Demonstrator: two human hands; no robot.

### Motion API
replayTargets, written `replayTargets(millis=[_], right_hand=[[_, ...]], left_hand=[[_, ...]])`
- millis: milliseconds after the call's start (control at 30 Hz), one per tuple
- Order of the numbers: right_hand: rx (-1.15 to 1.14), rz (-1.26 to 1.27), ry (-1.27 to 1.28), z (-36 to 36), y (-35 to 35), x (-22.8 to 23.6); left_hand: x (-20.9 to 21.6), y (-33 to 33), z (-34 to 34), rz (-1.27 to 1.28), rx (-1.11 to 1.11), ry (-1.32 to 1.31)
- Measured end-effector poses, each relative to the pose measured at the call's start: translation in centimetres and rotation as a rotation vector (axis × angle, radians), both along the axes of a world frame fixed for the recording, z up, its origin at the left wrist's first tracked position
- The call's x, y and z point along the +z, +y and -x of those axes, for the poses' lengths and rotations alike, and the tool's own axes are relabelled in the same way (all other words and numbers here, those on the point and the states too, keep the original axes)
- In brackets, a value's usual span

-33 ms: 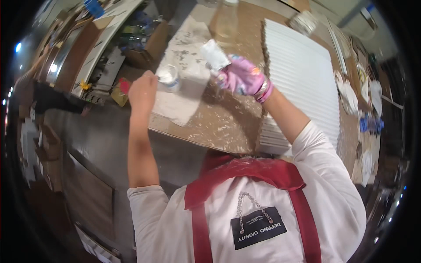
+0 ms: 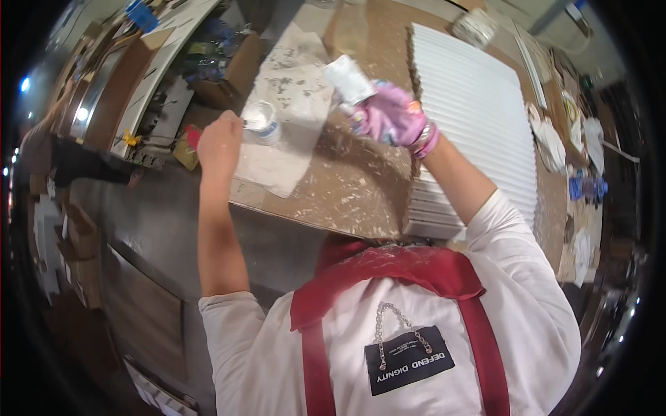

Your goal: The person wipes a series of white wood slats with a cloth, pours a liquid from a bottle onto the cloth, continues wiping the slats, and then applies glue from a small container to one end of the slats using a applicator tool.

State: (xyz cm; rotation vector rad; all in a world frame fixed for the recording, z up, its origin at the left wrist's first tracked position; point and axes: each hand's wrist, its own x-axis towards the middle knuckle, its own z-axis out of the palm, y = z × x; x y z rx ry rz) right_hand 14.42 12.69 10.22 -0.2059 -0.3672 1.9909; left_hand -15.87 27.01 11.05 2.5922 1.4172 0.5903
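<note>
My bare left hand (image 2: 220,142) is closed beside a small white tub (image 2: 268,134) filled with a thick white substance. A thin, short thing shows between my fingertips and the tub's rim, too small to name. The tub stands on a stained whitish cloth (image 2: 288,156) at the table's left side. My right hand (image 2: 394,116), in a pink floral glove, is closed on a small white rectangular piece (image 2: 349,80) and holds it up over the table, right of the tub. The fingers gripping it are partly hidden by the piece and the glove.
The brown table (image 2: 340,197) is spattered with white. A stack of white ribbed panels (image 2: 472,125) lies on its right. Behind stands a clear bottle (image 2: 350,31). A cardboard box (image 2: 232,80) of bottles is at the left. Another person (image 2: 76,156) stands far left.
The view has shifted slightly. My gloved right hand and the white piece have moved a little right relative to the tub. My left hand stays by the tub.
</note>
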Motion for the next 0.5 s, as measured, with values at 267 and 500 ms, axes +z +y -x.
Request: replayTargets(millis=[267,500], right_hand=[[-0.364,-0.114,0.045,-5.2,-13.5,1.4],[-0.657,0.034,-0.417,-12.0,-25.1,0.5]], left_hand=[[0.0,-0.1,-3.7,-0.113,-0.017,0.063],[0.5,-8.5,-7.3,-0.062,-0.171,-0.363]])
